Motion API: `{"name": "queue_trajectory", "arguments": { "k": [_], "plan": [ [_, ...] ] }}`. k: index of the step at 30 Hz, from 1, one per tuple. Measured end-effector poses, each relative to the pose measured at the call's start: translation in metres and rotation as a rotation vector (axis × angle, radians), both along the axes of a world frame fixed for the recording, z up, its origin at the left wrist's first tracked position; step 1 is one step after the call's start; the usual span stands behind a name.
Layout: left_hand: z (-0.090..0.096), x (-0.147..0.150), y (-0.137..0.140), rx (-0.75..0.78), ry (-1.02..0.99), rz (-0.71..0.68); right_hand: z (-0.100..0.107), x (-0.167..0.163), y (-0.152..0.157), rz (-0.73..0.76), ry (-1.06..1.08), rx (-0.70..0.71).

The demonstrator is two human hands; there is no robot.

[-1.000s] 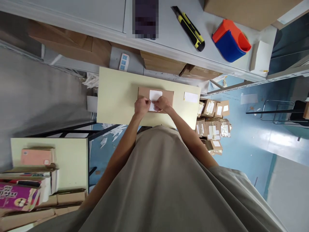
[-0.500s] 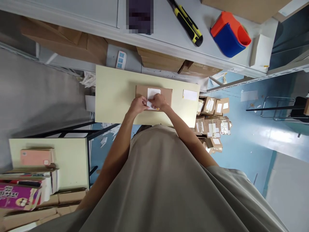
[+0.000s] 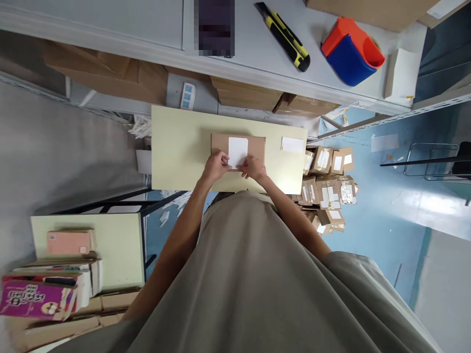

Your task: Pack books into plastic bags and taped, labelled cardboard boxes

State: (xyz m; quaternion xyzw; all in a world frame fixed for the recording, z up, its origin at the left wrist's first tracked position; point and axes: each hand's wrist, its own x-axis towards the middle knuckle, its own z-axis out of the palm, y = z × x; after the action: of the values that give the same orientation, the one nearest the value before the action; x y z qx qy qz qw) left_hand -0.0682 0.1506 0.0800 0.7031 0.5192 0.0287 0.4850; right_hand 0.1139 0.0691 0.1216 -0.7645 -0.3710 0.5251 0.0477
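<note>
Running left-right beneath a crosswise label (image 3: pixel 238 149), the box (image 3: pixel 256 145) meets curled fingers (image 3: pixel 222 157), whether pinching I cannot tell.

Consists of a brown rectangular cardboard box (image 3: pixel 256 148), lying flat near the middle of a pale-yellow rectangular tabletop (image 3: pixel 176 147), lengthwise from nine to three o'clock. Bears at its centre a white rectangular paper label (image 3: pixel 238 148), lengthwise from twelve to six o'clock, partly hidden around five and seven o'clock.

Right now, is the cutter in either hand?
No, the cutter lies on the shelf, away from the left hand and right hand.
</note>
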Motion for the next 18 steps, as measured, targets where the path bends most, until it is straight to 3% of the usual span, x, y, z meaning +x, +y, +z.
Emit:
{"name": "queue_trajectory", "arguments": {
  "k": [4, 7, 10, 15, 18],
  "plan": [
    [0.003, -0.002, -0.012, 0.066, -0.001, 0.003, 0.0, 0.007, -0.019, -0.068, -0.079, 0.01],
    [0.001, -0.02, -0.021, 0.129, 0.008, 0.152, 0.001, 0.026, -0.045, -0.114, -0.218, 0.062],
    [-0.007, -0.046, -0.029, 0.169, 0.096, 0.321, -0.004, 0.049, -0.077, -0.255, -0.351, 0.142],
    [-0.024, -0.056, -0.04, -0.106, 0.192, 0.257, -0.034, 0.046, -0.099, -0.391, -0.104, 0.126],
    [-0.023, -0.05, -0.041, -0.133, 0.178, 0.212, -0.04, 0.028, -0.096, -0.404, -0.052, 0.163]
  ]
}}
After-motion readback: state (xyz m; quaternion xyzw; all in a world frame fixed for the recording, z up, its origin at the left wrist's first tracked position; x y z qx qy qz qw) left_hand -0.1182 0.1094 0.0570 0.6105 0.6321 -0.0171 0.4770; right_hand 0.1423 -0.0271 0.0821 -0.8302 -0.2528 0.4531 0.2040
